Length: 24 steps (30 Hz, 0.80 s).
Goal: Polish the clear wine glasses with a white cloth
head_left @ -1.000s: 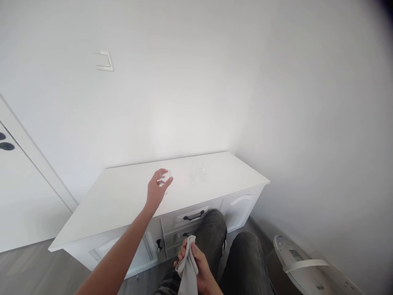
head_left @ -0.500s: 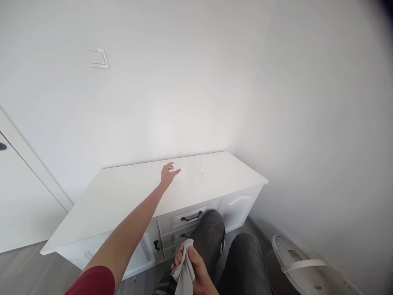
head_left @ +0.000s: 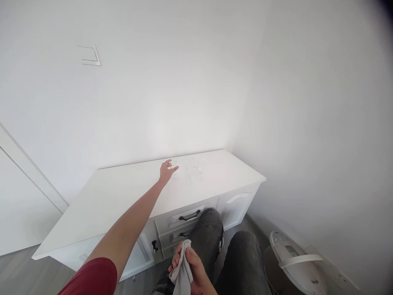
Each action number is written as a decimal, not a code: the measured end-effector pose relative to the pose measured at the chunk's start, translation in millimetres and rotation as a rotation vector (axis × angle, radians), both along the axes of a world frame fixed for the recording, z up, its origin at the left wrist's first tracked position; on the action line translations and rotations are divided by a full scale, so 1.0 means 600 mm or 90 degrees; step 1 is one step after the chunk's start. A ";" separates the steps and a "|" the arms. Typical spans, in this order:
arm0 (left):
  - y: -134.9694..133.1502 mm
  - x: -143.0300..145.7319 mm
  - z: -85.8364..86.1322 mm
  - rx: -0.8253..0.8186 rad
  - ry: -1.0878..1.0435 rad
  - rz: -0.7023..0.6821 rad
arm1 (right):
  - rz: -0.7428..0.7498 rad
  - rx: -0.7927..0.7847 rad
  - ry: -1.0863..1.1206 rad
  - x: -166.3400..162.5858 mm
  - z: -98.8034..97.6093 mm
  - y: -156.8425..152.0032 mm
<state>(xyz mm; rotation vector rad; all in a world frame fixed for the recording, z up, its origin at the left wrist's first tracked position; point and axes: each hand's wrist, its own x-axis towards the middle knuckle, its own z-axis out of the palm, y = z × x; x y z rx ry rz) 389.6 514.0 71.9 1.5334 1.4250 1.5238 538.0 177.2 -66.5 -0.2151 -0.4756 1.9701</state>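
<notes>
White and flat, the top of the cabinet (head_left: 123, 200) spans the centre and lower left of the frame. The left hand (head_left: 166, 171) is positioned over it at centre frame, with the arm running up from the lower left out of a dark red sleeve (head_left: 97, 273). Thumb and fingers are apart, curved about a clear glass (head_left: 175, 164). Contact between fingertips and glass cannot be confirmed from what I see; the transparent outline is faint against the white surface. Immediately right of that hand stands a cluster of clear glasses (head_left: 199, 169); I cannot make out their exact count.

The right hand (head_left: 197, 267) is located at the bottom centre, in front of the dark trousers (head_left: 244, 256). Its fingers and thumb are clamped on a grey cloth (head_left: 183, 271), which is gathered at its upper end and hangs down past the lower edge of the frame.

Below the cabinet top, a dark drawer handle (head_left: 189, 215) is mounted just left of the nearer knee. A pale appliance (head_left: 296, 268) with a curved handle occupies the lower right corner. A switch plate (head_left: 97, 56) is fixed to the wall (head_left: 172, 82) at upper left.
</notes>
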 end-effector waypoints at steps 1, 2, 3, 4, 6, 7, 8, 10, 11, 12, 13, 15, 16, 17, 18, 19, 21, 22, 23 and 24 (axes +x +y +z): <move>0.002 0.001 0.000 -0.001 0.000 -0.002 | 0.003 -0.001 0.005 0.000 0.000 0.000; 0.003 0.002 -0.001 -0.002 0.000 -0.003 | 0.006 -0.003 0.009 0.000 0.000 -0.001; 0.004 0.002 -0.001 -0.003 -0.001 -0.005 | 0.005 -0.005 0.010 0.000 0.000 -0.001; 0.005 0.003 -0.002 -0.004 -0.001 -0.006 | 0.002 -0.006 0.010 -0.001 -0.001 -0.001; 0.008 0.003 -0.001 -0.004 -0.001 -0.006 | -0.004 -0.009 0.004 -0.002 -0.002 -0.001; 0.010 0.003 -0.001 -0.004 0.001 -0.005 | -0.005 -0.008 0.002 -0.003 -0.004 -0.001; 0.012 0.003 0.000 -0.003 0.005 -0.005 | -0.004 -0.007 0.005 -0.003 -0.005 0.000; 0.016 0.003 0.002 0.001 0.017 -0.003 | -0.003 0.000 0.015 -0.003 -0.006 0.001; 0.016 0.003 0.003 0.002 0.027 0.000 | -0.004 0.004 0.021 -0.003 -0.005 0.001; 0.013 0.003 0.003 0.004 0.040 0.007 | -0.004 0.007 0.024 -0.002 -0.003 0.001; 0.006 0.002 0.002 0.008 0.054 0.020 | -0.001 0.013 0.023 -0.001 -0.001 0.000; -0.021 -0.002 -0.008 0.019 0.091 0.060 | -0.002 0.038 0.018 0.003 0.006 -0.001; -0.041 -0.004 -0.016 0.026 0.114 0.082 | -0.003 0.061 0.011 0.005 0.009 -0.002; -0.063 -0.006 -0.027 0.031 0.142 0.097 | -0.005 0.087 -0.001 0.008 0.011 -0.002; -0.086 -0.008 -0.038 0.035 0.176 0.103 | -0.013 0.110 -0.016 0.010 0.012 -0.002; -0.108 -0.009 -0.049 0.036 0.214 0.096 | -0.025 0.121 -0.032 0.013 0.013 -0.002; -0.143 -0.010 -0.067 0.034 0.292 0.057 | -0.066 0.105 -0.067 0.020 0.017 0.004; -0.153 -0.010 -0.073 0.032 0.328 0.032 | -0.094 0.090 -0.091 0.026 0.022 0.010; -0.159 -0.008 -0.077 0.029 0.359 0.009 | -0.124 0.078 -0.124 0.034 0.030 0.019; -0.160 -0.006 -0.079 0.027 0.386 -0.012 | -0.158 0.080 -0.176 0.046 0.040 0.030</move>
